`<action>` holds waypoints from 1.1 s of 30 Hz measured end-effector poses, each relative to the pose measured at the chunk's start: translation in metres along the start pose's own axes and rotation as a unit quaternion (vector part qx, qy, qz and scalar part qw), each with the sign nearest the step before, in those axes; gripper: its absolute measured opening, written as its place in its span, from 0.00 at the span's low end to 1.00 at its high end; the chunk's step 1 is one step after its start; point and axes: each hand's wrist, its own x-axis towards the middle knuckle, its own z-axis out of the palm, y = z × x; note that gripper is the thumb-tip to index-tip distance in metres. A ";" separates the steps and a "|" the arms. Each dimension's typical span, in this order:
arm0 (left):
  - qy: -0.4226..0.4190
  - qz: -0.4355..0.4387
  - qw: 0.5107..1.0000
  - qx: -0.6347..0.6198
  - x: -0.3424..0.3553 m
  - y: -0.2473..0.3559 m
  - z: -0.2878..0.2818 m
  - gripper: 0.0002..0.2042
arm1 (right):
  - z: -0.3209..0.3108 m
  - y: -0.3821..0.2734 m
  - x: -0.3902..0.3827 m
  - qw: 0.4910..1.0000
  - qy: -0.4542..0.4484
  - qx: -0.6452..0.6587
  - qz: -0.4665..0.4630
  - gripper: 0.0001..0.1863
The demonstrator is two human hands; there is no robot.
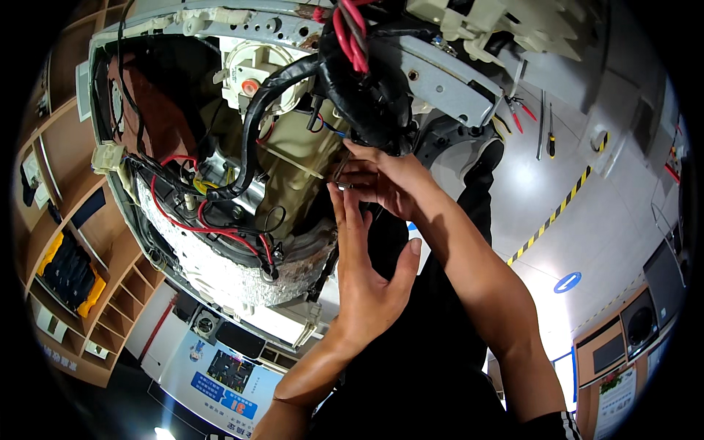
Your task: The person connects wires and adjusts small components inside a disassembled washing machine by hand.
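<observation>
The work looks partway along: the opened machine's pale grey metal frame (447, 86) leaves a thick black-taped cable bundle (359, 95) and thin red insulated wires (178, 223) exposed, so closing up appears undone. A small silver metal piece (343, 186) sits at the left hand's (370, 275) fingertips, that grip spread with thumb well apart; the right hand (392, 180) is just beside, its grip's closure impossible to tell.
</observation>
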 end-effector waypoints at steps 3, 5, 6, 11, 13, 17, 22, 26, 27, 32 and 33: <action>-0.009 0.002 1.000 0.023 0.002 0.001 -0.001 0.41 | 0.000 0.003 0.000 0.997 0.043 -0.049 -0.045 0.13; -0.008 -0.003 1.000 0.016 0.000 -0.001 -0.001 0.41 | -0.003 0.002 0.003 0.996 0.023 -0.066 -0.053 0.15; -0.004 -0.007 1.000 0.014 -0.002 -0.002 -0.001 0.40 | -0.003 0.001 0.003 0.997 0.025 -0.065 -0.043 0.12; 0.008 -0.038 0.999 -0.019 -0.004 -0.007 -0.003 0.39 | -0.010 0.008 0.007 0.998 -0.022 0.044 -0.048 0.11; 0.006 -0.035 0.999 -0.042 -0.001 -0.004 -0.002 0.38 | -0.006 0.006 0.002 0.999 -0.002 0.010 -0.049 0.11; 0.002 -0.043 0.998 -0.042 0.001 -0.002 -0.002 0.38 | 0.005 -0.006 -0.009 0.988 0.052 -0.141 -0.038 0.10; -0.014 -0.046 0.999 -0.006 -0.001 0.003 -0.007 0.37 | -0.003 -0.004 0.000 0.994 0.024 -0.107 -0.011 0.10; -0.020 -0.070 0.995 -0.069 -0.013 0.008 -0.015 0.36 | -0.008 -0.003 0.000 0.998 -0.051 -0.029 0.003 0.12; -0.024 -0.085 0.991 -0.104 -0.013 0.008 -0.017 0.35 | -0.008 -0.003 0.001 0.998 -0.058 -0.021 0.002 0.12; -0.022 -0.089 0.987 -0.133 -0.004 0.007 -0.012 0.39 | -0.005 -0.003 0.001 0.998 -0.067 0.001 0.014 0.13; -0.025 -0.082 0.989 -0.120 -0.004 0.005 -0.011 0.39 | -0.004 -0.003 -0.001 0.998 -0.064 0.003 0.019 0.13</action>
